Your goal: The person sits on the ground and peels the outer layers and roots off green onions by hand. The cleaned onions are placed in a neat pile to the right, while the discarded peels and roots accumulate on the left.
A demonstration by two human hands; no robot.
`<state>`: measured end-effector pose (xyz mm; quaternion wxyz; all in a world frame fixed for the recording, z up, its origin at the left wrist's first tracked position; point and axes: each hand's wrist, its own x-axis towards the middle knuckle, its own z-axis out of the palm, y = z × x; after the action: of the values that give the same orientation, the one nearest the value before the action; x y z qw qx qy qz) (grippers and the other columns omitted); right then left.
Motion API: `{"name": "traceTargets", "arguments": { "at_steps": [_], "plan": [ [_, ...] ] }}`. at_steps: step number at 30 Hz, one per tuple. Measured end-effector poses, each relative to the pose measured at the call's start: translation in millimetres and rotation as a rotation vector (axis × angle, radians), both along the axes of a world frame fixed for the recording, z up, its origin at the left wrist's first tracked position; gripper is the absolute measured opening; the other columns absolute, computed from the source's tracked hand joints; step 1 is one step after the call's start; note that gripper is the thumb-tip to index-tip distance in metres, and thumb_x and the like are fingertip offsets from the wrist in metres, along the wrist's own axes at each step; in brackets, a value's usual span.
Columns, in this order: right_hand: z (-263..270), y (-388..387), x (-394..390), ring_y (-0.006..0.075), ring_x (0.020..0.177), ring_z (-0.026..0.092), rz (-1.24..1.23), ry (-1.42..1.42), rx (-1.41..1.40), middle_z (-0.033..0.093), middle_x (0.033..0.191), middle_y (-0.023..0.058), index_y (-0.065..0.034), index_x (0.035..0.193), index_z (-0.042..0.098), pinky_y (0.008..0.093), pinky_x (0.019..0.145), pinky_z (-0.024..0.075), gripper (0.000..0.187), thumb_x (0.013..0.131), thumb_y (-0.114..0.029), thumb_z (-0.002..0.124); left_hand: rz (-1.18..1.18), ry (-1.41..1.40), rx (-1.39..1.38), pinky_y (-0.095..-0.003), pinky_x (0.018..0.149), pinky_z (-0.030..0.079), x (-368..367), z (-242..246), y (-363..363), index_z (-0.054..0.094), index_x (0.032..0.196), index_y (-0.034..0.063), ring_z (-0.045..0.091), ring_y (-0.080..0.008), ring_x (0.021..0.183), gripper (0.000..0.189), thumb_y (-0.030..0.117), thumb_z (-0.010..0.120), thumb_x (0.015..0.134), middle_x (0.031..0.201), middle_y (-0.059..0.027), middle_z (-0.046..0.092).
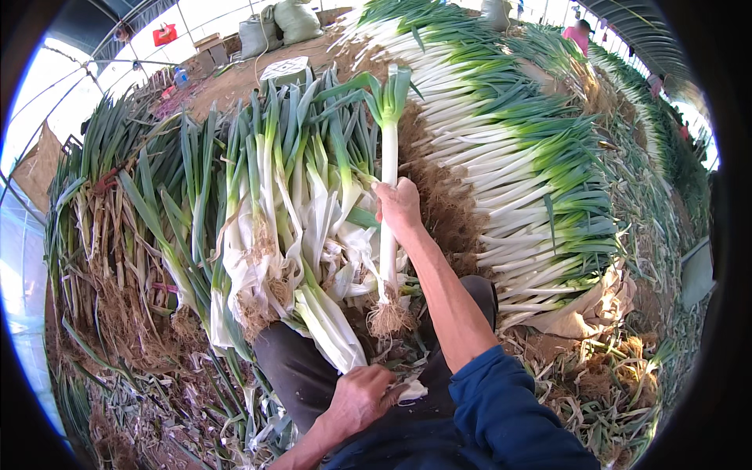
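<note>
My right hand (pixel 399 210) grips a leek (pixel 389 158) around its white shank. The leek hangs upright, green leaves at the top and a tuft of roots (pixel 390 317) at the bottom. Near my lap, my left hand (pixel 362 395) is closed on a peeled leaf sheath (pixel 330 329), pale at the lower end and green above. A scrap of white sheath shows by its fingers. In front of my knees stand partly stripped leeks (pixel 252 276) with loose papery skins. Farther left leans a bundle of unpeeled leeks (pixel 111 235) with brown, dirty roots.
To the right, cleaned leeks (pixel 517 188) lie in a long row, roots toward me. Leaf trimmings (pixel 176 405) litter the ground. Filled sacks (pixel 296 22) and a patterned box or stool (pixel 285 67) stand at the back. Another person (pixel 577 38) is at the far right inside the greenhouse.
</note>
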<state>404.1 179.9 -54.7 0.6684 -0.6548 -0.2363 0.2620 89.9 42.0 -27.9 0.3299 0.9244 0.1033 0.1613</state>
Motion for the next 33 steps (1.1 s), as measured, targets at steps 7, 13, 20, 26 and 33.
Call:
{"name": "traceTargets", "arguments": {
  "at_steps": [7, 13, 20, 26, 33],
  "plan": [
    [-7.0, -26.7, -30.0, 0.0190, 0.046, 0.062, -0.121, -0.209, -0.156, 0.064, 0.068, 0.0116, 0.0066, 0.092, 0.055, 0.0363, 0.041, 0.0487, 0.033, 0.093, -0.021, 0.073, 0.470, -0.052, 0.044, -0.0378, 0.062, 0.056, 70.6, -6.4, 29.5, 0.064, 0.116, -0.0037, 0.072, -0.0283, 0.069, 0.042, 0.024, 0.083, 0.091, 0.080, -0.0163, 0.071],
    [-23.1, -44.4, -33.0, 0.0195, 0.046, 0.063, -0.125, -0.249, -0.232, 0.065, 0.068, 0.0123, 0.0070, 0.094, 0.056, 0.0366, 0.041, 0.0490, 0.032, 0.094, -0.019, 0.074, 0.157, -0.118, 0.365, -0.0462, 0.050, 0.048, 76.4, -25.4, 18.2, 0.057, 0.080, 0.0062, 0.064, -0.0318, 0.057, 0.022, 0.012, 0.075, 0.093, 0.065, -0.0107, 0.060],
    [-1.5, -57.1, -12.1, 0.0166, 0.046, 0.055, -0.015, 0.278, 0.077, 0.059, 0.066, 0.0073, 0.0038, 0.088, 0.059, 0.0333, 0.040, 0.0451, 0.023, 0.092, -0.014, 0.072, -0.191, -0.185, 0.015, -0.0436, 0.053, 0.050, 39.3, -1.8, -46.3, 0.061, 0.082, 0.0040, 0.062, -0.0299, 0.055, 0.017, 0.007, 0.074, 0.093, 0.065, -0.0107, 0.059],
    [-2.2, -74.9, -33.4, 0.0111, 0.047, 0.053, 0.148, 0.580, 0.170, 0.059, 0.069, 0.0015, -0.0070, 0.093, 0.057, 0.0307, 0.042, 0.0454, 0.023, 0.097, -0.023, 0.072, 0.351, -0.070, -1.056, -0.0264, 0.063, 0.052, 38.8, -20.9, -13.9, 0.075, 0.124, 0.0007, 0.061, -0.0077, 0.069, 0.027, 0.004, 0.070, 0.099, 0.081, -0.0005, 0.070],
    [-23.4, -97.6, -22.6, 0.0111, 0.048, 0.053, 0.173, 0.538, 0.084, 0.059, 0.069, 0.0011, -0.0063, 0.091, 0.059, 0.0290, 0.041, 0.0432, 0.022, 0.095, -0.021, 0.075, 0.017, 0.148, -0.579, -0.0406, 0.059, 0.052, 22.9, -52.0, -47.0, 0.067, 0.088, -0.0013, 0.065, -0.0325, 0.062, 0.021, 0.015, 0.074, 0.099, 0.070, -0.0137, 0.065]
  ]
}}
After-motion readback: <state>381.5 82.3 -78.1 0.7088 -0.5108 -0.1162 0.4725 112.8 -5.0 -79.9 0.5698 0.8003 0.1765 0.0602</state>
